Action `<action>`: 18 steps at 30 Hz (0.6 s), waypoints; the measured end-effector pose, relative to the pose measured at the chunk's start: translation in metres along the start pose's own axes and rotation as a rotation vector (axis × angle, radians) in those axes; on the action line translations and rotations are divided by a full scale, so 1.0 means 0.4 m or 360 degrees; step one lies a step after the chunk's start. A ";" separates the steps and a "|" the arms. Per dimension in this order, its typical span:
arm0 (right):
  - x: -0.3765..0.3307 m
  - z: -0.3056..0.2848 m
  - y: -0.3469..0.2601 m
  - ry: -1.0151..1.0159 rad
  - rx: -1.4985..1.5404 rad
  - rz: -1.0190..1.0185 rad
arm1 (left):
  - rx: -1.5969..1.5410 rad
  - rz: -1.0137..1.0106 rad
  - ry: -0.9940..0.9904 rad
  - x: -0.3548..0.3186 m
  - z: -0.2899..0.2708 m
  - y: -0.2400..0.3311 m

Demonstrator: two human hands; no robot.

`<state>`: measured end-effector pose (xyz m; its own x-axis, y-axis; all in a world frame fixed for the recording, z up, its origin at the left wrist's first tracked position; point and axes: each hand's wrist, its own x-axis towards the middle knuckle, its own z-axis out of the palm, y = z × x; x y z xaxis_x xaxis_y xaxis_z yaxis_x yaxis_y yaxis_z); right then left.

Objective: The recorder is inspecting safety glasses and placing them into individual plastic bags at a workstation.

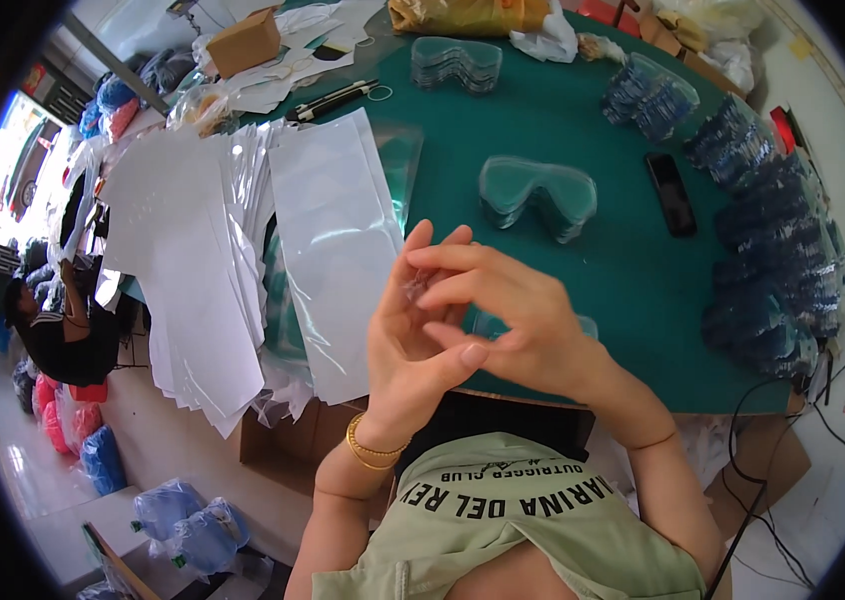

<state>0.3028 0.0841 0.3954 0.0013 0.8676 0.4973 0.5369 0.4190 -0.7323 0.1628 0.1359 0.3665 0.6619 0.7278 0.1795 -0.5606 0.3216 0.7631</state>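
Note:
My left hand (405, 335) is raised over the near edge of the green table, palm turned inward, fingers stretched up and thumb out. My right hand (528, 315) reaches across it, its fingers apart and slightly bent, with the fingertips at the left palm. Between them shows a small clear, crumpled-looking bit (415, 287), too small to name; which hand bears it I cannot tell. Just beyond the hands lies a stack of clear goggle-shaped plastic sheets (540, 190). Another clear sheet (490, 325) is partly hidden under my right hand.
Stacks of white film sheets (328, 250) cover the table's left side. Further goggle-shaped stacks (456, 65) lie at the back, and many bluish ones (778, 240) line the right edge. A black phone (671, 194) lies nearby. Cables (743, 440) hang at right. Another person (68, 330) sits far left.

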 end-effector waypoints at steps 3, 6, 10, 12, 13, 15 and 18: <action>-0.014 -0.005 0.003 -0.0014 -0.0130 -0.0079 | -0.0128 -0.0088 0.0203 0.012 0.029 -0.018; -0.020 -0.056 -0.011 -0.0172 0.0548 0.0401 | -0.0366 -0.0215 0.0154 0.016 0.000 -0.032; -0.045 -0.112 0.004 -0.0003 0.0706 0.0930 | -0.0714 -0.0290 0.0092 0.006 -0.015 -0.041; -0.062 -0.124 0.028 0.0024 0.0682 0.1039 | -0.0979 -0.0310 -0.0007 -0.002 -0.023 -0.045; -0.071 -0.128 0.037 0.0053 0.0694 0.1024 | -0.1047 -0.0330 -0.0051 -0.008 -0.027 -0.044; -0.089 -0.142 0.042 0.0001 0.0541 0.1050 | -0.1041 -0.0360 -0.0103 -0.008 -0.017 -0.039; -0.135 -0.124 0.073 0.0352 0.0768 0.0739 | -0.0663 -0.0386 -0.0001 -0.015 -0.005 -0.036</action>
<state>0.3602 0.0363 0.3702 0.3386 0.9321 0.1287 0.0055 0.1349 -0.9908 0.1660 0.1281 0.3533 0.7984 0.6015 0.0274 -0.5415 0.6973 0.4695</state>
